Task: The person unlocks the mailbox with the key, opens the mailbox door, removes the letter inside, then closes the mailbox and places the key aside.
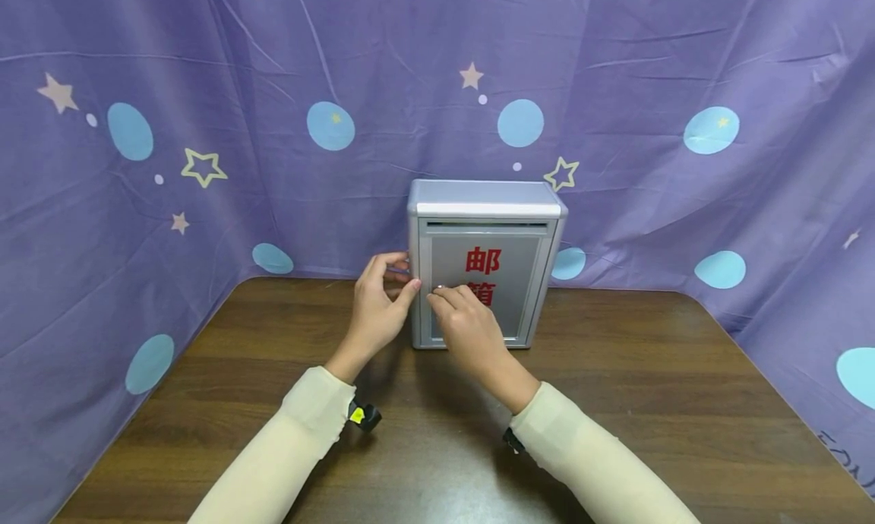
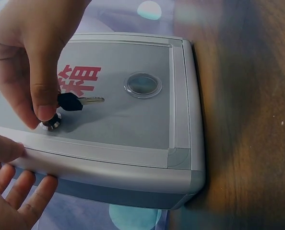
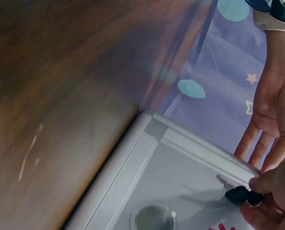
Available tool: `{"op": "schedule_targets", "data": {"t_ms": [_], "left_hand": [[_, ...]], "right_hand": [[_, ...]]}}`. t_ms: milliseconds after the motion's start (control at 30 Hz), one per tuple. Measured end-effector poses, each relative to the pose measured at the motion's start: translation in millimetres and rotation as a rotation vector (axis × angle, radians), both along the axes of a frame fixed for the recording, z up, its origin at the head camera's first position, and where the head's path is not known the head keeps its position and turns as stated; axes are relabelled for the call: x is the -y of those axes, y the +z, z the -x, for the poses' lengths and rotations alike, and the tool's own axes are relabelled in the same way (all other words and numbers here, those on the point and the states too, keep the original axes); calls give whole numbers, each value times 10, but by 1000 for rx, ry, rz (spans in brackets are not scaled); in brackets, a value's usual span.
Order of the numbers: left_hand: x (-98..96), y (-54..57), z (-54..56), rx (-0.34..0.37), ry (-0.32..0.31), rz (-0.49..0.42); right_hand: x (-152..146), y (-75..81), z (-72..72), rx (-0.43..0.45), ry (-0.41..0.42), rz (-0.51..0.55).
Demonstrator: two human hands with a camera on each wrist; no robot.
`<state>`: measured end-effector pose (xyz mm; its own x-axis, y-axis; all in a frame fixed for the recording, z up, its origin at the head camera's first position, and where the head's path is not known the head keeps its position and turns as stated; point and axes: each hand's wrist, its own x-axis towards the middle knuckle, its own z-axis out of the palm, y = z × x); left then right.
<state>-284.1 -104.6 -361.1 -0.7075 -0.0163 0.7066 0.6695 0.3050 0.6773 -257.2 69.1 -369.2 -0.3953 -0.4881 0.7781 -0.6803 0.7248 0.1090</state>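
A silver-grey metal mailbox [image 1: 488,197] with red characters stands upright on the table. On the front, near its left edge, my right hand [image 1: 470,326] pinches a key at the round lock [image 2: 52,122]; the fingers mostly hide that key. A second, black-headed key [image 2: 71,101] hangs beside it, its metal blade sticking out toward the bottom of the box. My left hand [image 1: 376,307] touches the mailbox's left side, with the thumb at the front edge and relaxed fingers along the side wall.
A brown wooden table [image 1: 649,402] carries the mailbox near its back edge. Behind hangs a purple curtain [image 1: 410,76] with stars and blue ovals. A narrow slot [image 1: 488,223] runs across the mailbox's upper front, and a round clear window [image 2: 143,85] sits low on it.
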Motion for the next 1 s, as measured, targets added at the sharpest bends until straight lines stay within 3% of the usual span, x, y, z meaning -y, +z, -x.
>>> {"op": "schedule_targets", "data": {"t_ms": [333, 1000], "left_hand": [[-1, -7, 1, 2, 10, 11], [12, -14, 5, -12, 5, 7]], "right_hand": [[48, 21, -37, 76, 10, 149], [60, 15, 53, 106, 52, 324]]}}
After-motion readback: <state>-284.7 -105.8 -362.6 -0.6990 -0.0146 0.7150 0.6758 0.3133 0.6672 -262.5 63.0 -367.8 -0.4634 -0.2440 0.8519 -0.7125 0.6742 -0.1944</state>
